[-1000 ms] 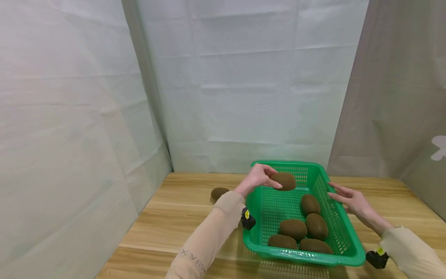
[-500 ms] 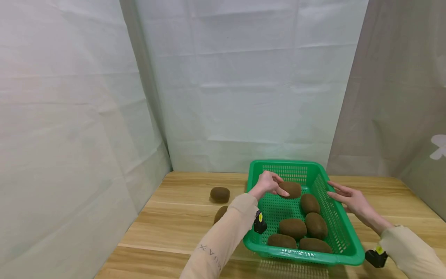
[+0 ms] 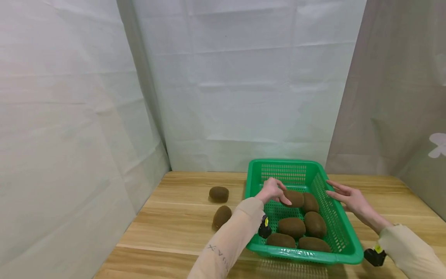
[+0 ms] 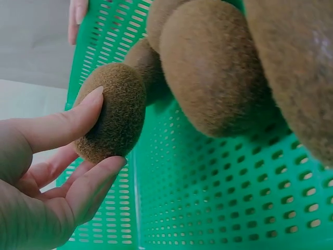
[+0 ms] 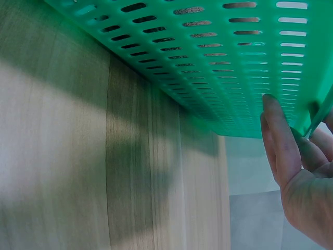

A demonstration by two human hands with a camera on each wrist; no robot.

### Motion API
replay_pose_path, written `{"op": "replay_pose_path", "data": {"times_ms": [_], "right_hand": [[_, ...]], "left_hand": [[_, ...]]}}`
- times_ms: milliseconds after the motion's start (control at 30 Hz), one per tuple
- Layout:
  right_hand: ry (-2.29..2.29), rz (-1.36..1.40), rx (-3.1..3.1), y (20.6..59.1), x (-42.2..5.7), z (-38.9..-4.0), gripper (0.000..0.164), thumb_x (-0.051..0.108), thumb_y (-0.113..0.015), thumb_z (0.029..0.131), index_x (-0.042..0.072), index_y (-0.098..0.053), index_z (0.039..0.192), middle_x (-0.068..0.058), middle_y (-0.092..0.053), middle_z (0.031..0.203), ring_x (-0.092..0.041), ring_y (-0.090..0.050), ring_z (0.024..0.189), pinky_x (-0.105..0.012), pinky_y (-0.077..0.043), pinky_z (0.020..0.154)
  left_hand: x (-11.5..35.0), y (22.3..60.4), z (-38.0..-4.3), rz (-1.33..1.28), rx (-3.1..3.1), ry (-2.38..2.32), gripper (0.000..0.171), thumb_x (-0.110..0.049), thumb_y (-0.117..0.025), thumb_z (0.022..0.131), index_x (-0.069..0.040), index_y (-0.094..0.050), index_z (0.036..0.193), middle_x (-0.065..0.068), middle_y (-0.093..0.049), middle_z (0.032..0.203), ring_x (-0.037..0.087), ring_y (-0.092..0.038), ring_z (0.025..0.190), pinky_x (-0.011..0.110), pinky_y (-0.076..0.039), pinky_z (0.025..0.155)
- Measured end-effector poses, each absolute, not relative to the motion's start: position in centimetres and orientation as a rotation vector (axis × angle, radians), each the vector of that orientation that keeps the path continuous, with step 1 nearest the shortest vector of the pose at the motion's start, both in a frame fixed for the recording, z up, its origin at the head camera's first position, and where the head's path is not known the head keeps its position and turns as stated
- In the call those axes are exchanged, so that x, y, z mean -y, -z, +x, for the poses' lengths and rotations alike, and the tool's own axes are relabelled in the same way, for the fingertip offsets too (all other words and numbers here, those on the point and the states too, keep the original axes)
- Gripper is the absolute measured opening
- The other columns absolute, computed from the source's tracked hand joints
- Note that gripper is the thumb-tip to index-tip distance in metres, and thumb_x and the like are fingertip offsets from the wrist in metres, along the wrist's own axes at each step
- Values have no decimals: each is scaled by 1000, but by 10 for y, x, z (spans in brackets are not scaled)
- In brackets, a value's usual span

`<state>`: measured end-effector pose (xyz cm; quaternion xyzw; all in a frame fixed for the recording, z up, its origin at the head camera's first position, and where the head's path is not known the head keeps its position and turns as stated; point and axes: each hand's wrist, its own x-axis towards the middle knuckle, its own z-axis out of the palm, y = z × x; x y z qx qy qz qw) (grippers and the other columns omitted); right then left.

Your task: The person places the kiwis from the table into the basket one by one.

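Observation:
My left hand (image 3: 273, 190) pinches a brown fuzzy kiwi (image 3: 294, 198) between thumb and fingers, low inside a green plastic basket (image 3: 254, 248). In the left wrist view the thumb lies across the kiwi (image 4: 114, 112), with fingertips under its other side. This kiwi sits beside another kiwi (image 3: 311, 202) in the basket; whether they touch is hard to tell. Several more kiwis, one being the front kiwi (image 3: 314, 244), lie along the near and right sides. My right hand (image 3: 352, 199) rests its extended fingers on the basket's right side, as the right wrist view also shows.
Two loose kiwis lie on the wooden table (image 3: 174, 221) left of the basket: a far kiwi (image 3: 218, 194) and a nearer kiwi (image 3: 222, 217). Pale cloth sheets (image 3: 230, 97) hang behind and at both sides.
My left hand has moved right and down into the basket with its kiwi, closer to the kiwi on the right. Loose table kiwis have come into view. My right hand stays at the rim.

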<state>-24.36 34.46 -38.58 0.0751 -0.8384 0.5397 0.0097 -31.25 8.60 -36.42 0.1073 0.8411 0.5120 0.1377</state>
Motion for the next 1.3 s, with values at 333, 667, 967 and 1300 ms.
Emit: {"op": "replay_pose_path", "data": {"times_ms": [333, 667, 967, 1300], "right_hand": [[-1677, 234, 2627, 386, -343, -244, 63, 29, -52, 93, -1, -24, 141, -33, -23, 137, -47, -32, 117, -51, -44, 79], [-1672, 239, 2625, 386, -343, -245, 63, 30, -52, 93, -1, -25, 141, -31, -24, 136, -47, -32, 117, -52, -44, 79], [-1665, 226, 2636, 387, -344, -245, 63, 30, -52, 93, 0, -24, 141, -33, -23, 136, -47, -31, 118, -51, -44, 79], [-1675, 234, 2623, 386, -344, -245, 63, 30, -52, 93, -1, -24, 141, -32, -24, 136, -47, -32, 118, -51, -44, 79]], "left_hand": [[-88, 373, -309, 391, -2453, -1362, 34, 4, -81, 62, -5, -63, 89, 6, -53, 98, 22, -56, 59, 37, -51, 63], [-89, 376, -309, 422, -2485, -1281, 34, 5, -81, 61, -4, -61, 86, 5, -52, 86, 25, -55, 56, 37, -51, 61], [-91, 379, -306, 388, -2448, -1225, 36, 10, -79, 61, -3, -55, 85, 4, -48, 77, 18, -50, 61, 36, -52, 60], [-95, 383, -308, 390, -2447, -1105, 36, 7, -78, 65, -4, -56, 91, 2, -49, 81, 19, -54, 73, 38, -51, 64]]}}
